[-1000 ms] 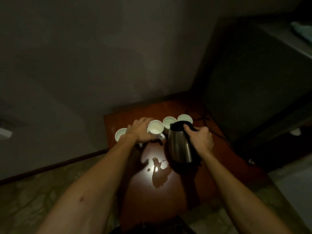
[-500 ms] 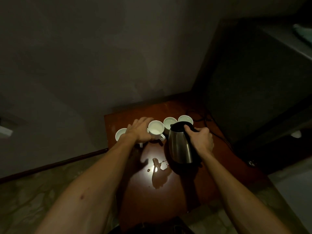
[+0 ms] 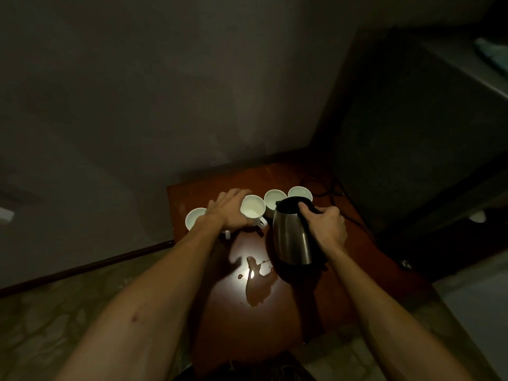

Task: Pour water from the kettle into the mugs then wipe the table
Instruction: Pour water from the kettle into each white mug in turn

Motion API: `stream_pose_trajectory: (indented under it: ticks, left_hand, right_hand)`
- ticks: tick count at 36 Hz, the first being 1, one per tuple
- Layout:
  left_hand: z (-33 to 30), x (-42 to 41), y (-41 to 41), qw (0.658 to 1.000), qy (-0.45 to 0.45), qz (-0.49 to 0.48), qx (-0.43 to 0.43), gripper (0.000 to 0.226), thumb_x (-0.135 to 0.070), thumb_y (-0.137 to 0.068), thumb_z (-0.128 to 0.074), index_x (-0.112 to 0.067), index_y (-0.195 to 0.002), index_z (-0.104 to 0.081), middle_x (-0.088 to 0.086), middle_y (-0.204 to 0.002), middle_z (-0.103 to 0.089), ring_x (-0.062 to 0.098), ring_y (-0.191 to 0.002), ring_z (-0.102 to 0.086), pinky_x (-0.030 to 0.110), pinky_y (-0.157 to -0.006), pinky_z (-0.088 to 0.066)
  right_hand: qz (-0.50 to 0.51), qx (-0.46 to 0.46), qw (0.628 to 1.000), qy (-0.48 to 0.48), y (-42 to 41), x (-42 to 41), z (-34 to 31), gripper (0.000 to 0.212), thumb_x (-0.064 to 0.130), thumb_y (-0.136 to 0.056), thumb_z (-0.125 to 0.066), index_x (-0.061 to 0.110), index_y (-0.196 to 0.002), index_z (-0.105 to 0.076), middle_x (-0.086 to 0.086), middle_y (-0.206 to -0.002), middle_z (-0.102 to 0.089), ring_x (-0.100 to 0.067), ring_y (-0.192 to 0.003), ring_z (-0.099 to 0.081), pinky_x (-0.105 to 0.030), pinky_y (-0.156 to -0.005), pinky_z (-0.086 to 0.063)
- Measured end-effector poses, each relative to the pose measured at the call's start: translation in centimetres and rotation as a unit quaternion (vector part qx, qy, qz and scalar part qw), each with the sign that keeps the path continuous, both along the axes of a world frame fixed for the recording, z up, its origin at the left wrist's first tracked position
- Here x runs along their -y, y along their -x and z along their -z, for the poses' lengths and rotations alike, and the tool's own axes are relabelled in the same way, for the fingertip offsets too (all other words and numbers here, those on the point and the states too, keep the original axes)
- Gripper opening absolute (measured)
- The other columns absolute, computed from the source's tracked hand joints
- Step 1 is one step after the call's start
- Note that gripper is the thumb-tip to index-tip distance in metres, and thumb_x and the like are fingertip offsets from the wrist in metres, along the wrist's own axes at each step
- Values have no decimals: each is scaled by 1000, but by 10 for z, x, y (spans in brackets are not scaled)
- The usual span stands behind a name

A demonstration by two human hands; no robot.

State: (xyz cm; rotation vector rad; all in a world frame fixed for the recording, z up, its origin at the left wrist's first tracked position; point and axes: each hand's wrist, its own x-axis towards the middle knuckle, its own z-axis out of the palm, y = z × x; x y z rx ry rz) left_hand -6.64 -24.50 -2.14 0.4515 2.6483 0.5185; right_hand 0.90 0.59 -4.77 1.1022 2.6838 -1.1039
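A steel kettle [image 3: 291,237] with a black handle stands upright on the small reddish-brown table [image 3: 357,259]. My right hand [image 3: 325,225] grips its handle. Several white mugs stand in a row behind it. My left hand [image 3: 229,210] holds the side of the middle mug [image 3: 253,207], which has white liquid or glare inside. Left of my hand is another mug [image 3: 193,220]; two more mugs [image 3: 275,198] [image 3: 299,192] stand to the right, partly behind the kettle. A puddle of water [image 3: 258,281] lies on the table in front.
A dark cabinet [image 3: 412,133] stands right of the table, with a black cable [image 3: 330,188] running along the table's back right. A grey wall is close behind. Patterned floor [image 3: 41,325] lies to the left.
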Motion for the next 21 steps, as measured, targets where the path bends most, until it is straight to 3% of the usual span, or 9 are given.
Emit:
stream_pose_trajectory:
  ticks: [8, 13, 18, 21]
  left_hand:
    - [7, 2, 5, 1000, -1, 0, -7, 96, -69, -71, -73, -36, -150, -29, -4, -158, -30, 29, -140, -31, 55, -105, -31]
    - [9, 4, 5, 1000, -7, 2, -6, 95, -67, -74, -72, -35, -151, -28, -2, -158, -30, 29, -141, -31, 55, -105, -31]
    - [10, 7, 5, 1000, -19, -1, 2, 94, -65, -73, -74, -35, -151, -29, -2, -158, -30, 29, -140, -31, 55, -105, -30]
    - [9, 7, 5, 1000, -18, 5, 2, 94, -64, -74, -74, -35, -151, -28, -1, -158, -30, 29, -140, -31, 56, -105, -30]
  right_hand:
    - [1, -6, 1000, 12, -2, 3, -5, 67, 71, -92, -71, 20, -135, -69, -3, -98, -75, -21, -88, -74, -41, -77, -63]
    - [-7, -12, 1000, 9, -4, 5, -9, 66, 66, -95, -71, 17, -139, -66, -3, -97, -76, -17, -83, -74, -31, -64, -52]
    - [1, -4, 1000, 14, -4, 6, -8, 66, 67, -93, -71, 19, -138, -67, 0, -96, -76, -16, -82, -75, -37, -72, -63]
    - [-1, -2, 1000, 6, -4, 6, -8, 68, 70, -92, -71, 19, -138, -67, 0, -97, -76, -16, -81, -75, -36, -69, -62]
